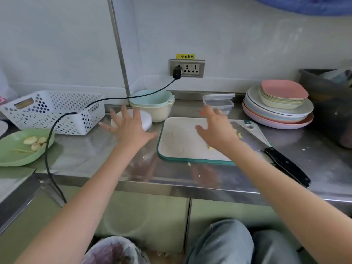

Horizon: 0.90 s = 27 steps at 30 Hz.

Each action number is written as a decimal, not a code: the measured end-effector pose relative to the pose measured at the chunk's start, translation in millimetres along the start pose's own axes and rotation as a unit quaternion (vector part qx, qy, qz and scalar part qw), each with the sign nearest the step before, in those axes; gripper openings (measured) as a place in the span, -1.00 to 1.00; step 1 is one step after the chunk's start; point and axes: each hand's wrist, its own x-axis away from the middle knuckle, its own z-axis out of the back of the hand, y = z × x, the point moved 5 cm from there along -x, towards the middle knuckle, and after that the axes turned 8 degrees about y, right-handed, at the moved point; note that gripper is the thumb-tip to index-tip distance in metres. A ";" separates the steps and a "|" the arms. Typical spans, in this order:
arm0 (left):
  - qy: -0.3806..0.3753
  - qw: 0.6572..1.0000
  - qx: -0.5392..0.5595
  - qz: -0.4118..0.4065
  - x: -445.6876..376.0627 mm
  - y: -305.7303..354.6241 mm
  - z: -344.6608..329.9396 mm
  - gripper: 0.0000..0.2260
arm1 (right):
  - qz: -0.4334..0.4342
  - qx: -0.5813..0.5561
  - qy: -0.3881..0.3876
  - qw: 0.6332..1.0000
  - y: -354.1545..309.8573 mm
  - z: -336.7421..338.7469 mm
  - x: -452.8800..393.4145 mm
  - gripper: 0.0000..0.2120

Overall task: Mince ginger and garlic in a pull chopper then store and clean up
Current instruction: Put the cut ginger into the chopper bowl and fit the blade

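Steel counter [91, 157]; cutting board [182, 141] centre, cleaver [266, 145] lying along its right edge, yellow ginger bits [239, 134] beside the blade; white pull chopper [144, 119] left of board, under left hand [129, 128]; peeled garlic [35, 142] on green plate [11, 155] far left. Both hands spread, holding nothing; right hand [217, 130] over board. Likely reaching for the chopper: grip its lid rim with left, keep right clear of the blade edge.
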 end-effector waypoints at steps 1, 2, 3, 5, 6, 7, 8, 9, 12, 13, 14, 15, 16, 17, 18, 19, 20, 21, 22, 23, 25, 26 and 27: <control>-0.004 0.998 0.053 0.031 -0.7 -11.1 -2.5 -0.04 | 0.020 -0.058 -0.024 0.998 -24.3 -11.6 -4.2 -0.61; 0.001 0.992 0.116 0.052 -0.2 -20.6 -4.7 0.04 | 0.028 -0.110 -0.051 0.992 -45.7 -23.1 -8.2 -0.59; 0.009 0.982 0.179 0.066 -0.8 -30.3 -10.5 0.10 | 0.019 -0.158 -0.077 0.984 -63.1 -33.6 -12.7 -0.56; 0.012 0.954 0.286 0.092 -0.7 -48.4 -24.5 0.22 | -0.033 -0.236 -0.116 0.964 -87.5 -51.3 -23.4 -0.48; 0.006 0.939 0.327 0.105 0.3 -54.9 -31.7 0.27 | -0.050 -0.254 -0.130 0.957 -97.1 -59.4 -29.0 -0.42; 0.003 0.925 0.361 0.117 1.9 -59.5 -37.3 0.29 | -0.058 -0.258 -0.146 0.953 -105.5 -68.7 -34.2 -0.35; 0.002 0.913 0.384 0.135 3.4 -62.5 -41.1 0.27 | -0.060 -0.252 -0.162 0.952 -113.6 -77.7 -38.6 -0.28; 0.005 0.906 0.399 0.144 4.0 -63.8 -42.4 0.19 | -0.062 -0.240 -0.178 0.952 -120.0 -86.7 -42.1 -0.22; 0.037 0.888 0.430 0.158 7.9 -60.3 -34.1 -0.23 | -0.085 -0.214 -0.218 0.948 -135.1 -103.6 -46.9 -0.07; 0.044 0.879 0.444 0.166 11.0 -59.1 -31.3 -0.26 | -0.095 -0.214 -0.224 0.946 -137.6 -105.7 -47.6 -0.02; 0.054 0.874 0.452 0.171 13.8 -59.6 -30.4 -0.21 | -0.102 -0.216 -0.225 0.945 -139.0 -105.8 -48.1 0.03; 0.072 0.874 0.452 0.162 16.9 -59.3 -27.5 -0.14 | -0.104 -0.221 -0.225 0.943 -138.7 -105.7 -48.7 0.09; 0.093 0.877 0.450 0.140 19.1 -58.4 -24.2 -0.08 | -0.100 -0.225 -0.226 0.942 -137.9 -103.4 -48.7 0.13; 0.115 0.877 0.452 0.114 20.6 -55.0 -20.0 -0.05 | -0.093 -0.235 -0.224 0.941 -135.4 -99.8 -49.0 0.15; 0.127 0.878 0.452 0.089 20.4 -50.2 -15.4 -0.03 | -0.093 -0.251 -0.218 0.939 -131.4 -94.0 -49.6 0.15; 0.131 0.879 0.454 0.062 18.7 -43.5 -9.1 -0.03 | -0.103 -0.274 -0.210 0.933 -125.8 -86.8 -50.4 0.14; 0.117 0.876 0.466 0.039 16.1 -35.8 -4.6 -0.05 | -0.116 -0.295 -0.202 0.927 -119.2 -78.3 -50.8 0.11; 0.086 0.861 0.501 0.023 13.6 -25.1 -0.1 -0.09 | -0.129 -0.308 -0.190 0.923 -109.1 -69.1 -52.5 0.04; 0.044 0.820 0.570 0.028 11.2 -15.3 3.6 -0.16 | -0.138 -0.311 -0.178 0.923 -99.3 -58.6 -53.8 -0.05; 0.000 0.743 0.666 0.067 6.1 -8.6 1.6 -0.23 | -0.147 -0.312 -0.167 0.924 -89.7 -49.7 -56.0 -0.13; -0.100 0.527 0.820 0.200 1.8 14.6 -8.9 -0.35 | -0.166 -0.321 -0.156 0.919 -69.4 -34.5 -57.6 -0.26; -0.148 0.451 0.847 0.239 2.5 30.5 -12.4 -0.41 | -0.167 -0.321 -0.162 0.918 -63.1 -28.6 -56.4 -0.30; -0.199 0.415 0.853 0.247 5.7 49.1 -12.8 -0.44 | -0.159 -0.309 -0.172 0.922 -58.9 -24.6 -54.9 -0.29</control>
